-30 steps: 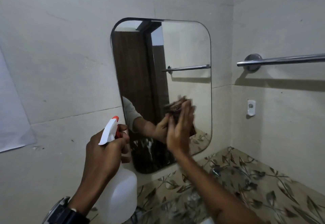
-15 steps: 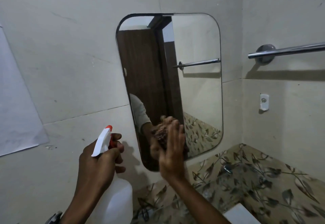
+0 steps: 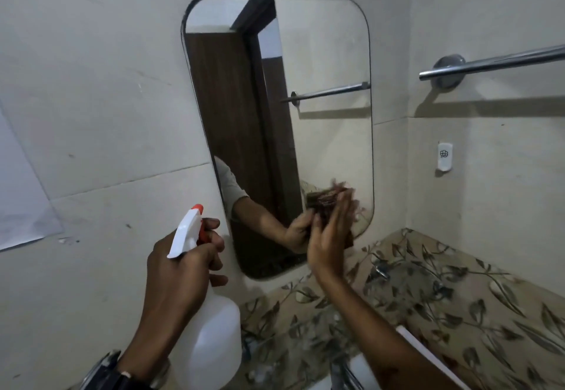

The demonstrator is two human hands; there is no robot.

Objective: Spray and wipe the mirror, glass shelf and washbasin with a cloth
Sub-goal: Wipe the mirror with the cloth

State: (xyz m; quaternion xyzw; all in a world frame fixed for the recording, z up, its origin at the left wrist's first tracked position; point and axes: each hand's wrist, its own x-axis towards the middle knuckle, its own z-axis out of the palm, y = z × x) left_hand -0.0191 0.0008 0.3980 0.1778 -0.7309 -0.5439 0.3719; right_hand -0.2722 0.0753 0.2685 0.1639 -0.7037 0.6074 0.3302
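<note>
A tall mirror with rounded corners hangs on the beige tiled wall. My right hand presses a dark brownish cloth flat against the mirror's lower right part, fingers pointing up; most of the cloth is hidden behind the palm. To the left, away from the glass, my left hand grips a white spray bottle with a white and orange trigger head. A sliver of the white washbasin and its tap show at the bottom edge.
A chrome towel bar runs along the right wall, with a small white hook below it. Leaf-patterned tiles cover the lower wall. A pale sheet is stuck on the far left wall.
My right hand with the cloth slid from the mirror's lower middle over to its lower right. The left hand kept holding the spray bottle in about the same spot.
</note>
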